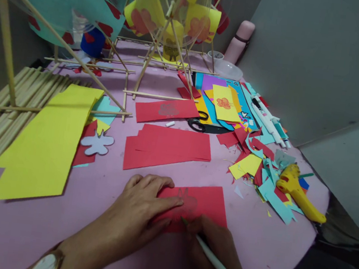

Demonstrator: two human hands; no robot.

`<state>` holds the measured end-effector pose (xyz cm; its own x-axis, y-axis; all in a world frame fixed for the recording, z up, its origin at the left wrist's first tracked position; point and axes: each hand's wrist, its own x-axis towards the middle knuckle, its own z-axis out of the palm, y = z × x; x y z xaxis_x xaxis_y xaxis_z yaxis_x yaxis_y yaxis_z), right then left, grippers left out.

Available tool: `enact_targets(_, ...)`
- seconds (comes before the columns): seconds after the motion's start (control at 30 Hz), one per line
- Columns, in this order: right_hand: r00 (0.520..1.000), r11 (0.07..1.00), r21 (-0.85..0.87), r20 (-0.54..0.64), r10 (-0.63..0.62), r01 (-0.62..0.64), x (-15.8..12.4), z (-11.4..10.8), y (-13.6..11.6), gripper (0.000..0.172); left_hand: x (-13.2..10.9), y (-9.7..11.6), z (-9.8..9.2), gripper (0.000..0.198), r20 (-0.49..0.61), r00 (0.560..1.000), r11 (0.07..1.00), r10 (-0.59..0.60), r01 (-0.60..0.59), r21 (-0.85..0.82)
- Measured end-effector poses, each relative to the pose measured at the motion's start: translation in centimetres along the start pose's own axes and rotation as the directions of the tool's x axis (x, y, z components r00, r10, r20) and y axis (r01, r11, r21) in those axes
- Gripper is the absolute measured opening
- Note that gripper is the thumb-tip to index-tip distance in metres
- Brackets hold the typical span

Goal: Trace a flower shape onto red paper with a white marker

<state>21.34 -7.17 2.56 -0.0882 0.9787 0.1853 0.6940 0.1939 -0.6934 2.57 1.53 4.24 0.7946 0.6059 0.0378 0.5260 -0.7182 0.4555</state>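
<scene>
A piece of red paper (212, 202) lies on the pink table in front of me, with a dark butterfly-like drawing (187, 203) on it. My left hand (144, 204) rests flat on the paper's left side, fingers apart. In my right hand (210, 243) is a white marker pen (216, 261) with a green band, its green tip touching the paper at the drawing's lower part. Just beyond lie more red paper strips (171, 146) and a red strip with a dark drawing (167, 110). A white pen cap (170, 124) sits near black-handled scissors (197, 125).
At left are yellow paper sheets (47, 144), a grey butterfly cutout (97, 143) and a pile of wooden sticks (8, 113). Stick frames (169, 33) stand at the back. Paper scraps (250, 165), a yellow glue gun (301, 195) and several markers (269, 119) lie right. A pink bottle (239, 41) stands behind.
</scene>
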Motion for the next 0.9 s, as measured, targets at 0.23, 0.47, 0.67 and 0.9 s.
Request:
enact_targets(0.23,0.997,0.997,-0.025,-0.007,0.076,-0.076,-0.29,-0.02,-0.16,0.015,-0.01,-0.02,-0.11,0.033,0.023,1.000,1.000,-0.008,0.008,-0.010)
enact_targets(0.47,0.982,0.982,0.013,-0.008,0.187,-0.187,-0.60,-0.31,-0.31,0.013,-0.11,-0.08,0.00,0.036,-0.001,1.000,1.000,-0.003,0.003,-0.008)
enact_targets(0.67,0.991,0.991,-0.034,0.024,0.133,-0.133,-0.37,-0.25,-0.12,0.013,0.02,-0.06,-0.11,0.035,0.002,1.000,1.000,-0.004,0.004,-0.006)
enact_targets(0.9,0.986,0.982,-0.088,-0.026,0.168,-0.169,-0.36,-0.22,-0.31,0.014,-0.09,0.06,-0.11,0.033,-0.009,1.000,1.000,-0.001,0.001,0.003)
